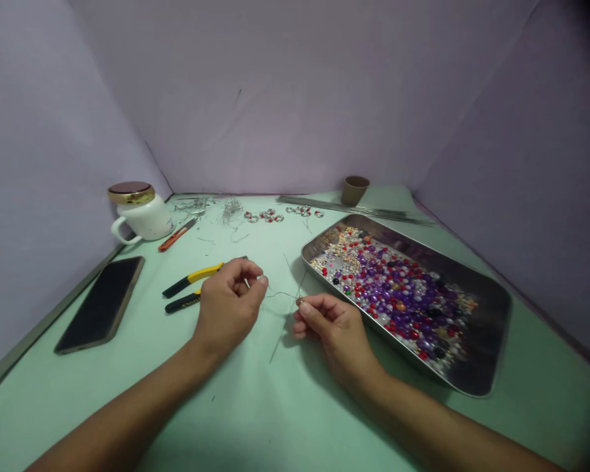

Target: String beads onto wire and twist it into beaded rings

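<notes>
Between my two hands runs a thin wire, with loose ends sticking out above and below. My left hand pinches one end of it between thumb and forefinger. At the other side, my right hand is closed on a small bead where the wire strands meet; its exact shape is partly covered by the fingertips. Pliers with yellow and black handles lie just behind my left hand, their jaws mostly hidden by it. Right of my right hand stands a metal tray of mixed purple, red, clear and gold beads.
At the left lie a phone and an orange cutter knife, near a white lidded mug. Along the back are wire scraps, beaded rings, a bundle of straight wires and a brown cup. Walls enclose the table.
</notes>
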`<state>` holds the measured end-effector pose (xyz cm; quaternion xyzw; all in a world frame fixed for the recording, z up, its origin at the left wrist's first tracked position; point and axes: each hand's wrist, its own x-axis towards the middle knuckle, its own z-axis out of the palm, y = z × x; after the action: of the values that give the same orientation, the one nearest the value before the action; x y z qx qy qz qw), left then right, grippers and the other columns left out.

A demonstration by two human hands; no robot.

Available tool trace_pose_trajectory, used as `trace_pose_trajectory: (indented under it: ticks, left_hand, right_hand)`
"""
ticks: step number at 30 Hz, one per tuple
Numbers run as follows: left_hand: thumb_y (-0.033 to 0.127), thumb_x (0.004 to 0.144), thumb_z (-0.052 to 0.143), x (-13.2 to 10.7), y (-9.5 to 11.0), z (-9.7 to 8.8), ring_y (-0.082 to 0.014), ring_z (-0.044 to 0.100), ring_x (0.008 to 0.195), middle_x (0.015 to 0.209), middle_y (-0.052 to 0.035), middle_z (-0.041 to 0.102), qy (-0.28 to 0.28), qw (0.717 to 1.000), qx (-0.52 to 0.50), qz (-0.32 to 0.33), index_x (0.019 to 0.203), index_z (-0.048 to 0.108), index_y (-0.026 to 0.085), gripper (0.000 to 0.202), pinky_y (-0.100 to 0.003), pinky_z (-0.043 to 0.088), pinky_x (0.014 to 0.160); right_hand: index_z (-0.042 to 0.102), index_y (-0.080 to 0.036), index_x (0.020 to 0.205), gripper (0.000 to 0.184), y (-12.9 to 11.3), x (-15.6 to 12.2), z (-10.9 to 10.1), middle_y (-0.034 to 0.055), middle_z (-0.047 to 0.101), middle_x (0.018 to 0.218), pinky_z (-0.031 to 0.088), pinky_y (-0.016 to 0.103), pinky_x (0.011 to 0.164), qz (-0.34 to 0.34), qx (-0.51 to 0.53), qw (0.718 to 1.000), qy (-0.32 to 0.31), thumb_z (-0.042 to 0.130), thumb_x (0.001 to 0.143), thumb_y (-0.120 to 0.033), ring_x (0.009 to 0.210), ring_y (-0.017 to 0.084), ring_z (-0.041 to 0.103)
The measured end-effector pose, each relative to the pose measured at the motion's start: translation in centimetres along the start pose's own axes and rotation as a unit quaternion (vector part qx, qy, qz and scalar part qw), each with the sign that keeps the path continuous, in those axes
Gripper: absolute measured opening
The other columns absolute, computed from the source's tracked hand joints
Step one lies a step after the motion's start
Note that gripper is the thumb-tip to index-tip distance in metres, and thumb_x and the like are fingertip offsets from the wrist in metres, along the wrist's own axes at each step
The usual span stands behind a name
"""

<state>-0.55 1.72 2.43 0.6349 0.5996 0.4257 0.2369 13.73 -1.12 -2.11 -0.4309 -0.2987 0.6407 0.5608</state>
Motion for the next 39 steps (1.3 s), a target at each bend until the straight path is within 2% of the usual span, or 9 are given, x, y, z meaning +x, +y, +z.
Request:
trace_pose_trajectory:
  ticks: [4,8,14,20,24,30,32,35,39]
  left_hand:
    - [0.018,0.07,0.055,-1.7,0.9,0.1,-0.0062,0.039,0.042,0.048,0.0021,0.05,-0.045,0.984,0.017,0.171,0.056,0.057,0.015,0.015,-0.02,0.03,0.041]
    - [0.013,0.071,0.054,-2.3,1.1,0.2,-0.007,0.041,0.045,0.053,0.0006,0.053,-0.01,0.971,0.022,0.24,0.061,0.059,0.014,0.012,-0.021,0.032,0.044]
    - [0.015,0.073,0.052,-2.3,0.5,0.6,-0.0077,0.043,0.047,0.055,0.0002,0.055,-0.061,0.975,0.058,0.205,0.063,0.06,0.015,0.013,-0.022,0.034,0.047]
    - [0.016,0.073,0.052,-1.3,0.0,0.3,-0.0085,0.044,0.051,0.069,-0.0016,0.059,0.021,0.979,0.072,0.191,0.072,0.059,0.015,0.008,-0.022,0.037,0.049]
    - [0.017,0.073,0.051,-0.4,0.0,-0.3,-0.009,0.047,0.055,0.081,-0.0032,0.061,0.012,0.981,0.097,0.168,0.077,0.062,0.016,0.012,-0.022,0.039,0.052]
    - [0.014,0.071,0.051,-0.9,0.2,0.0,-0.0081,0.043,0.054,0.086,-0.0044,0.059,0.039,0.971,0.087,0.22,0.084,0.059,0.015,0.015,-0.022,0.038,0.052]
    - [0.015,0.071,0.051,-1.0,0.2,0.0,-0.0083,0.043,0.053,0.084,-0.0041,0.06,0.024,0.972,0.091,0.214,0.081,0.059,0.015,0.013,-0.023,0.038,0.052]
    - [0.02,0.073,0.05,-0.4,0.1,-0.3,-0.0092,0.044,0.053,0.073,-0.0017,0.06,-0.035,0.982,0.108,0.15,0.073,0.061,0.016,0.011,-0.023,0.037,0.054]
    - [0.032,0.072,0.051,1.5,-0.3,-1.3,-0.0104,0.042,0.049,0.054,0.0012,0.054,-0.054,0.996,0.067,-0.013,0.068,0.063,0.017,0.02,-0.023,0.032,0.048]
  right_hand:
    - [0.06,-0.012,0.068,0.021,0.1,0.0,0.0,0.0,0.061,0.054,0.049,0.024,0.047,0.002,0.009,1.0,-0.003,0.074,0.06,-0.026,0.046,0.01,0.055]
    - [0.061,-0.012,0.07,0.022,0.1,0.0,0.0,0.0003,0.061,0.054,0.049,0.024,0.047,-0.002,0.001,1.0,-0.005,0.074,0.06,-0.027,0.046,0.01,0.056]
    - [0.063,-0.012,0.072,0.021,0.1,0.0,0.0,0.0006,0.061,0.056,0.049,0.025,0.047,-0.013,-0.001,1.0,-0.007,0.073,0.061,-0.028,0.046,0.01,0.056]
    - [0.063,-0.012,0.067,0.022,-0.3,-0.2,0.2,0.0007,0.06,0.054,0.047,0.024,0.047,-0.003,-0.024,1.0,-0.003,0.075,0.058,-0.028,0.045,0.01,0.055]
    - [0.063,-0.012,0.067,0.022,-0.3,-0.2,0.2,0.0005,0.06,0.053,0.046,0.024,0.047,-0.004,-0.026,1.0,-0.01,0.075,0.058,-0.029,0.045,0.01,0.055]
    - [0.065,-0.013,0.07,0.022,-0.4,-0.2,0.2,0.0004,0.06,0.054,0.045,0.024,0.046,0.006,-0.018,1.0,-0.005,0.075,0.057,-0.027,0.044,0.01,0.054]
    - [0.065,-0.012,0.07,0.021,-0.4,-0.2,0.2,0.0005,0.061,0.054,0.045,0.024,0.045,0.007,-0.021,1.0,-0.005,0.075,0.057,-0.026,0.044,0.01,0.054]
    - [0.065,-0.012,0.07,0.02,-0.4,-0.2,0.1,0.0004,0.06,0.053,0.044,0.024,0.045,0.003,-0.029,1.0,-0.011,0.074,0.058,-0.026,0.044,0.01,0.053]
    - [0.066,-0.012,0.071,0.018,-0.3,-0.1,-0.1,0.0004,0.059,0.052,0.043,0.023,0.045,-0.002,-0.032,0.999,-0.026,0.072,0.061,-0.025,0.044,0.009,0.052]
